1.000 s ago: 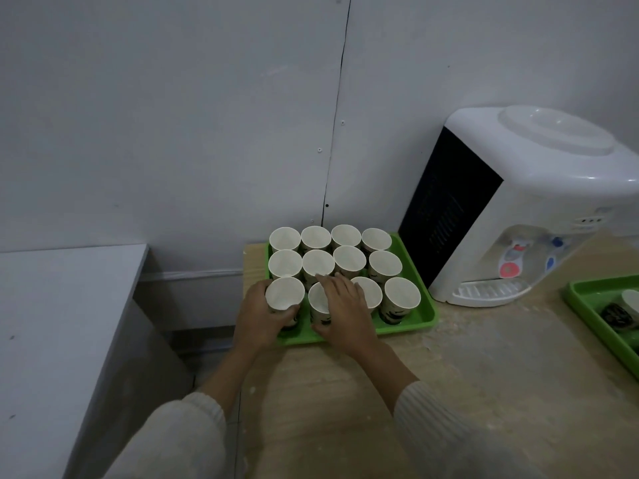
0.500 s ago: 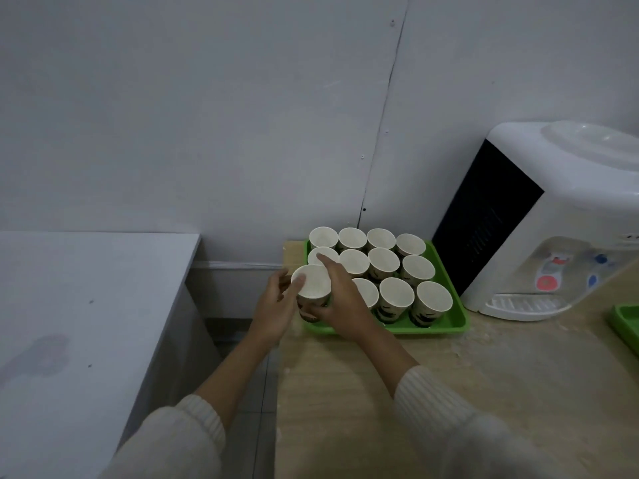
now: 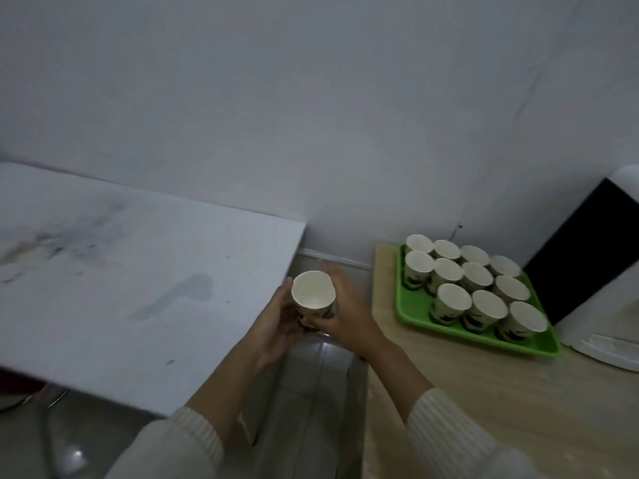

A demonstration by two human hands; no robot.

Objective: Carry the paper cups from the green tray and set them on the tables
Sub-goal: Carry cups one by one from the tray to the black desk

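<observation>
Item: cup (image 3: 314, 294), paper, white inside, dark green print on the wall; upright, mouth open, looks empty. Location: in the air over the gap between the two counters, clear of both.

Grip: left hand (image 3: 276, 323) wraps the cup's lower wall from the left; right hand (image 3: 345, 312) cups it from the right and beneath, upper fingers spread and blurred. Both hands closed on the one cup.

Source: green tray (image 3: 409, 307) on the wooden counter (image 3: 484, 392), right of the hands. Eleven cups (image 3: 484, 307) stand in it in rows, touching or nearly so; the near-left corner slot is bare.

Destination, by judgement: white counter (image 3: 138, 288), left of the hands, smudged grey, no cup on it in view.

Step in hand: carry, one cup in transit from tray toward the white counter.

Next move calls for: travel left over the counter edge, cup kept level, base set flat, both hands released without squeezing the thin wall.

Also present: dispenser (image 3: 594, 271), black and white, behind the tray.
</observation>
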